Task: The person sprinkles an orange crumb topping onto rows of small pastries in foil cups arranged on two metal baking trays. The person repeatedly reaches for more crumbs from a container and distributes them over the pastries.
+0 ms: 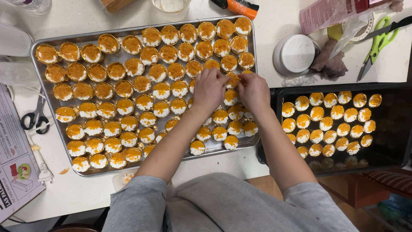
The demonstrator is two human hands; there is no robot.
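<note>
While both hands met over the right-hand part of the silver baking tray (36,64), the person stood at a pale speckled counter (274,30) with grey sleeves pushed up past the elbows. The left hand (209,89) lay knuckles up with its fingers curled down among the cups; what its fingertips held was hidden. The right hand (254,91) was bent likewise, its fingertips touching one small gold foil cup (233,79) between the two hands, near the tray's right edge. Whether that cup was pinched or merely touched could not be told.

The tray carried roughly eighty such cups, each with white filling under an orange crumb topping, set in about nine uneven rows; some were covered by the forearms, so the count was approximate. To the right, a black tray (388,146) held about thirty-one more cups in five rows, its right and near parts bare.

Around the trays lay:
- one pair of green-handled scissors (377,45), upper right;
- one pair of black-handled scissors (35,117), left of the silver tray;
- one round white lid (295,53), just beyond the silver tray's right corner;
- one orange-and-black tool (240,6), at the top edge;
- one printed paper sheet (13,159), at the left margin.
</note>
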